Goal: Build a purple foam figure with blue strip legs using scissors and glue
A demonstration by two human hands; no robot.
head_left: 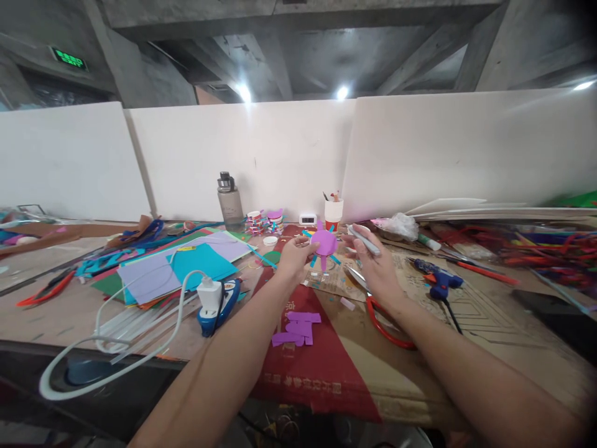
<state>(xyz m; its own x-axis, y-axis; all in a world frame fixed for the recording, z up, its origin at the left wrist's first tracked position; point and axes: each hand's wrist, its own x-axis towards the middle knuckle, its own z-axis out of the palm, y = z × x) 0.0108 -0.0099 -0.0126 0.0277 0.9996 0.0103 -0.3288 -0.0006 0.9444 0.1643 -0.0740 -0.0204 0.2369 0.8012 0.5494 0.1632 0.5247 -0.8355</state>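
Note:
Between the thumb and fingers of my left hand (295,259) is a purple paper disc (324,243) with purple and blue strips sticking out around its edge. My right hand (379,269) is closed around a short, pale grey pen-shaped tube (365,240), held just right of the disc; its exact kind is unclear. Below my right hand lie scissors (383,328) with red handles, partly hidden by the hand and forearm. A small pile of purple paper strips (298,330) rests on the red part of the cardboard, between my forearms.
Coloured paper sheets (200,269), a blue power strip (219,308) and a looping white cable (69,396) occupy the left. A bottle (230,206), small clock (308,219) and pen cup (333,214) stand behind. A blue glue gun (441,283) lies right on the cardboard (336,386).

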